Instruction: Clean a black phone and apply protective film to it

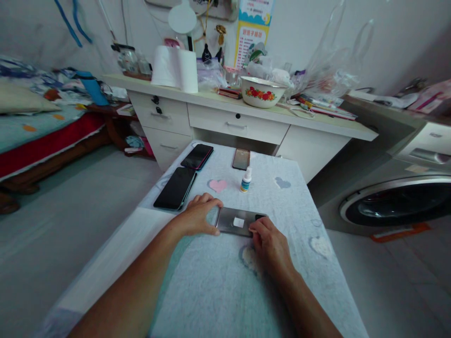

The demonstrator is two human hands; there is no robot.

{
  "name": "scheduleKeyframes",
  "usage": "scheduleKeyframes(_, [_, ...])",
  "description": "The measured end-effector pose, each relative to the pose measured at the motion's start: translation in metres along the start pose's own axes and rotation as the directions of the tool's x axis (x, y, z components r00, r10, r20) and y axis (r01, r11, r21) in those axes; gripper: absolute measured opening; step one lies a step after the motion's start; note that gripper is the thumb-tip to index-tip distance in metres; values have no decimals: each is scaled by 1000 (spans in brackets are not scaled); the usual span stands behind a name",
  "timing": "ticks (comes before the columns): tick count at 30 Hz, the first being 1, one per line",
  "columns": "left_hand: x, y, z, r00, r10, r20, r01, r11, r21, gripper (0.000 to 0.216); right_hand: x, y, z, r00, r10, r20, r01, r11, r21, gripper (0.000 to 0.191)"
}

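Observation:
A grey phone lies flat, back up, on the cloth-covered table, with a small white square on its back. My left hand grips the phone's left end, thumb and forefinger at its two corners. Over the right end, my right hand has its fingers pinched together against the back; what lies between them, if anything, is too small to make out. A small white spray bottle with a blue label stands upright beyond the phone.
Two dark phones lie at the table's left edge. Another phone is at the far end. Behind stands a white desk bearing a flowered bowl and paper rolls. A washing machine is at right, a bed at left.

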State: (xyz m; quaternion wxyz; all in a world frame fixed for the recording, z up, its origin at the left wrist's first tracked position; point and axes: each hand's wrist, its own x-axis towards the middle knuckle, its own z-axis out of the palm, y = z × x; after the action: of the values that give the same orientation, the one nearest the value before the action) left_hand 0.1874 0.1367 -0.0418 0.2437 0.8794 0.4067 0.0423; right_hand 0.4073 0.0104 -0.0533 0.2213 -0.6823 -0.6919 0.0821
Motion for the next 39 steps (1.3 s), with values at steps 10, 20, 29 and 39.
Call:
scheduleKeyframes(10, [0,-2,2,1000,13,-13,-14,1000,-5,68,-4,3,-6,999,-45,-9,45,999,24,19])
scheduleKeyframes(20, [2,-1,0,1000,17,3,-17,1000,-18,70,3,5,-1,999,-7,-32,7,1000,4,21])
scheduleKeyframes(29, [2,-4,1,998,62,-9,-62,997,-53,66,14,6,1,998,31,-50,-32,999,-18,19])
scheduleKeyframes(39, [2,-4,0,998,56,-7,-56,998,-40,64,9,-7,5,992,-121,24,119,990,74,19])
